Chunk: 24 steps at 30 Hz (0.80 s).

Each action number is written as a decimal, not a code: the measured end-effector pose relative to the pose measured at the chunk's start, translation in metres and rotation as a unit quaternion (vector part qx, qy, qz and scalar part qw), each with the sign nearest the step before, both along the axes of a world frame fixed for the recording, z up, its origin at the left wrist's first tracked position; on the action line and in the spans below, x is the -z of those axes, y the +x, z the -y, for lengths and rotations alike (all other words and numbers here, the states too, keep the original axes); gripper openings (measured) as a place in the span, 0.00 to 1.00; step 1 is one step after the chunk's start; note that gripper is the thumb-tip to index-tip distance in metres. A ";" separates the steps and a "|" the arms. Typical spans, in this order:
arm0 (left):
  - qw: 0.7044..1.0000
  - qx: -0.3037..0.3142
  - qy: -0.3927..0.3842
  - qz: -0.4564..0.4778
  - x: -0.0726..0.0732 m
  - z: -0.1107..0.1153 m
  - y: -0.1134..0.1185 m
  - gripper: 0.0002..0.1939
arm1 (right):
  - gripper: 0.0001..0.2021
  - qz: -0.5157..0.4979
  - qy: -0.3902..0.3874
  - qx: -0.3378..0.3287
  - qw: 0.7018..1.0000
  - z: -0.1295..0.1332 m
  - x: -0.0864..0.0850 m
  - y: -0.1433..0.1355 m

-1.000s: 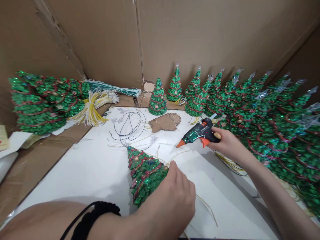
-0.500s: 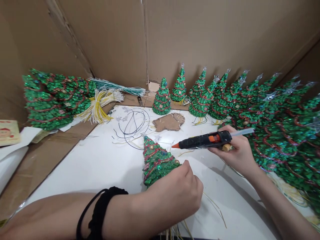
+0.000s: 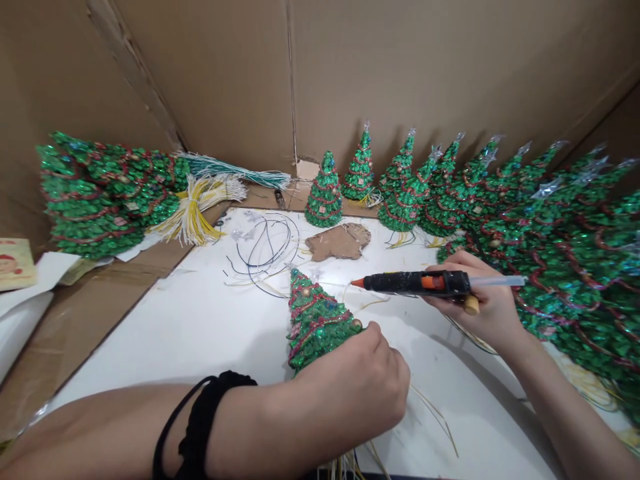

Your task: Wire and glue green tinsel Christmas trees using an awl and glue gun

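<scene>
My left hand (image 3: 363, 383) is closed around the lower part of a small green Christmas tree (image 3: 320, 317), which leans with its tip pointing away from me. Red garland and little ornaments cover the tree; the hand hides its base. In my right hand (image 3: 480, 300) is a black hot glue gun (image 3: 410, 283) with an orange nozzle. A clear glue stick (image 3: 505, 281) pokes out of its back end. The nozzle points left, a short way from the tree and not touching it. Pale, clear star shapes (image 3: 316, 272) lie on the white board just beyond the tree tip.
Several finished trees (image 3: 500, 200) crowd the right side and back; more trees (image 3: 95, 200) stand at left. Yellow-white wires (image 3: 197, 213) and green wires (image 3: 235, 170) lie at the back left. A cardboard piece (image 3: 340, 241) and loose dark wires (image 3: 270, 250) rest on the white board (image 3: 165, 327).
The glue gun has shifted right and slightly up, its nozzle farther from the tree. The left hand and its tree have barely moved.
</scene>
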<state>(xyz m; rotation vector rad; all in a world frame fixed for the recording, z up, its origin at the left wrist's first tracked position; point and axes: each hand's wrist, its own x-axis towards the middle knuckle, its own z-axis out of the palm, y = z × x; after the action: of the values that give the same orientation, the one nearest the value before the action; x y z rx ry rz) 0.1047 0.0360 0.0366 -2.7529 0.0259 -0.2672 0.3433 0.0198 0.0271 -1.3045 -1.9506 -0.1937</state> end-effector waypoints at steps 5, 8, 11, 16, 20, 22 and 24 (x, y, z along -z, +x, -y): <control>1.000 -0.002 0.003 -0.013 -0.004 -0.001 0.001 0.06 | 0.01 0.000 -0.018 0.018 1.000 0.000 -0.001 -0.002; 1.000 -0.003 0.009 -0.011 -0.005 -0.001 0.001 0.06 | 0.01 0.003 -0.015 0.015 1.000 0.000 0.000 -0.004; 1.000 -0.004 0.013 -0.006 -0.005 -0.001 0.001 0.06 | 0.01 0.004 -0.019 0.011 1.000 -0.001 0.000 -0.005; 1.000 -0.002 0.011 0.000 -0.002 -0.001 0.001 0.07 | 0.02 0.011 -0.017 0.013 1.000 -0.002 0.002 -0.006; 1.000 -0.007 0.014 -0.004 -0.004 -0.001 0.000 0.08 | 0.01 0.018 0.000 0.006 1.000 -0.003 0.004 -0.006; 1.000 -0.008 0.014 -0.005 -0.005 -0.002 0.000 0.09 | 0.02 0.023 0.006 -0.002 1.000 -0.004 0.005 -0.006; 1.000 -0.007 0.013 -0.008 -0.003 -0.001 0.000 0.09 | 0.03 0.026 0.010 -0.008 1.000 -0.004 0.005 -0.007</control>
<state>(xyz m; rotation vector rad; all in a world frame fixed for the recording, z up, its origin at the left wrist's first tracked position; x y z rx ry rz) 0.1049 0.0373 0.0400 -2.7283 0.0129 -0.2404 0.3367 0.0235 0.0216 -1.2822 -1.9983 -0.2405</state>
